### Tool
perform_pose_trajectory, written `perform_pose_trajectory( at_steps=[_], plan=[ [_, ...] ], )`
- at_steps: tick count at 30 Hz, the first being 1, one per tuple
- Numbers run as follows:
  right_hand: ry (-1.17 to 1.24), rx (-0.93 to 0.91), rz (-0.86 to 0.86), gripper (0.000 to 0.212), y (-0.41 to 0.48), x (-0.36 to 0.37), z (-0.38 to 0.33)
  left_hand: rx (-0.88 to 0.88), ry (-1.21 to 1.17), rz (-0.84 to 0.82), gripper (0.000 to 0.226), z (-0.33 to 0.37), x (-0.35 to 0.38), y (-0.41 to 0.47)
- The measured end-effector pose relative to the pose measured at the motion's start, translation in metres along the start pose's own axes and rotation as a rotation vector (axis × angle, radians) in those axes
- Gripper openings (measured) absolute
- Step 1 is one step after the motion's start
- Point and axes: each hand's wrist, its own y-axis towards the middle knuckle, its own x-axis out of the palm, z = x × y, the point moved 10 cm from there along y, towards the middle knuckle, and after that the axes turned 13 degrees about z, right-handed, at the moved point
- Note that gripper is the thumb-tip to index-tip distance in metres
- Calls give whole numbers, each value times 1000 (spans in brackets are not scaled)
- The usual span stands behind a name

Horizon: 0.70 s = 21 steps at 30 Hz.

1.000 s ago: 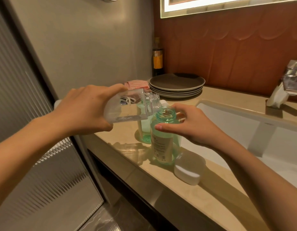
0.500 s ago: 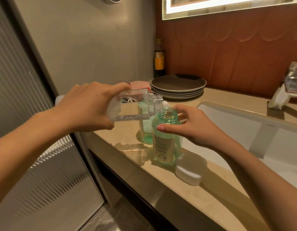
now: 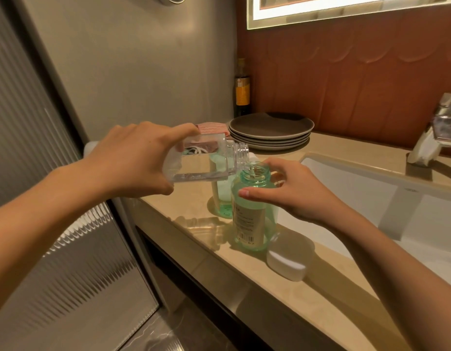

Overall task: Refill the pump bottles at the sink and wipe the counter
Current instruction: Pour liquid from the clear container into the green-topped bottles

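Left hand: the left hand (image 3: 133, 160) is gripping the clear bottle (image 3: 201, 163) round its body, fingers curling over the top and thumb underneath
Clear bottle: it is lying almost level in the air, its threaded neck hanging just above the open mouth of the green bottle (image 3: 252, 219); a thin layer of clear liquid is pooling along its lower wall
Right hand: the right hand (image 3: 292, 191) is curling thumb and fingers round the green bottle's shoulder, steadying it
Green bottle: it is standing upright and uncapped on the counter (image 3: 295, 307), near the front edge and just beside the sink (image 3: 346, 178)
Feel of the clear bottle: probably stiff thin plastic, nearly empty and so light; any drips are likely making it slippery, so a mid-body grip is suiting it best
Feel of the green bottle: tall, narrow and probably light, so likely tipping easily; holding it high is keeping the small mouth from wandering
Close by: a second green bottle (image 3: 220, 196) is standing behind, and a white cap (image 3: 286, 267) is lying just beside the front one's base
For wiping: a cloth (image 3: 211, 127) is lying next to the plates (image 3: 270, 130)
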Motion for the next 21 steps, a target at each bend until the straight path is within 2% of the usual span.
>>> perform_pose_trajectory(
  at_steps=[7,16,21],
  plan=[
    [12,2,-7,70,-1,0,-1,3,-7,-3,86,1,0,0],
    [-23,-3,12,91,2,0,5,14,7,-4,84,1,-1,1],
    [-21,-9,3,90,2,1,3,17,6,-5,84,2,-1,1]
  ],
)
